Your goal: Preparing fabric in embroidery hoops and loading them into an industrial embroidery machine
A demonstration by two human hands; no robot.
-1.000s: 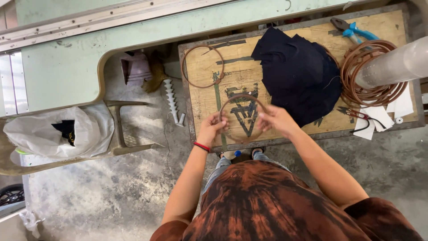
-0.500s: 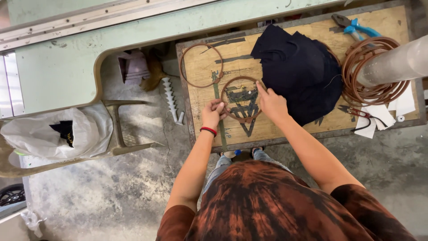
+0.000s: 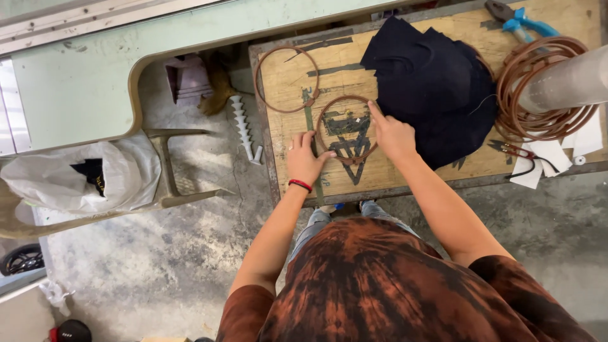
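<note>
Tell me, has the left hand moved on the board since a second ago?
Yes. The left hand slid left off the wire ring toward the board's left edge.

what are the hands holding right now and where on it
Both hands press a brown wire ring flat on the wooden table: left hand at its left rim, right hand at its right rim. Neither lifts it.

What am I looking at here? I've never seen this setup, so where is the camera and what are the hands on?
The camera sits high, looking straight down on a person in a rust tie-dye shirt at a worn wooden workbench. There is no machine, only two bare hands. The left hand and right hand press at opposite sides of a brown wire ring lying flat on the bench. A second brown ring lies further up, beside a pile of dark navy fabric. A coil of brown wire and blue-handled pliers lie at the far right.
</note>
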